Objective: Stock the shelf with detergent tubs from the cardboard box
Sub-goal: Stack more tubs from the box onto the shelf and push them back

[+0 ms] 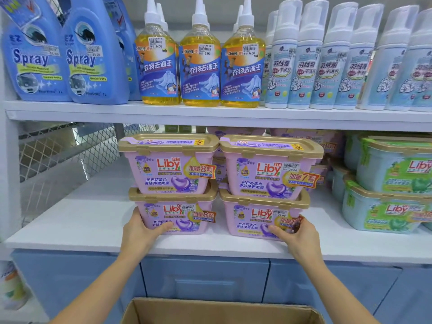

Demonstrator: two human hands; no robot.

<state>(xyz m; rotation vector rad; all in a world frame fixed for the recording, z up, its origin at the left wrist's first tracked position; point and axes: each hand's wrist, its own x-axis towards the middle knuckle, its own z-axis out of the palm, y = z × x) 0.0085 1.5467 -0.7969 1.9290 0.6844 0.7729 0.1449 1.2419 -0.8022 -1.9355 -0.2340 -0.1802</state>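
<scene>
Where the white shelf point(70, 225) runs across the middle, four pink tubs point(168, 169) of tapered plastic with gold clip-on lids stand in two stacks of two, side by side and touching. All are lidded, so their contents are hidden. The left hand point(138, 232) grips the lower left tub point(177, 218) at its 9 o'clock corner, thumb across the glossy front label. The right hand point(301, 235) grips the lower right tub point(254, 218) at its 3 o'clock corner, thumb on the front and fingers curled round the side. At 6 o'clock the cardboard box point(222, 309) stands open, showing only bare brown inner wall. At 3 o'clock sit green lidded tubs point(392, 174). At 12 o'clock stand clear bottles point(199, 66) of amber liquid with white nozzle caps.
</scene>
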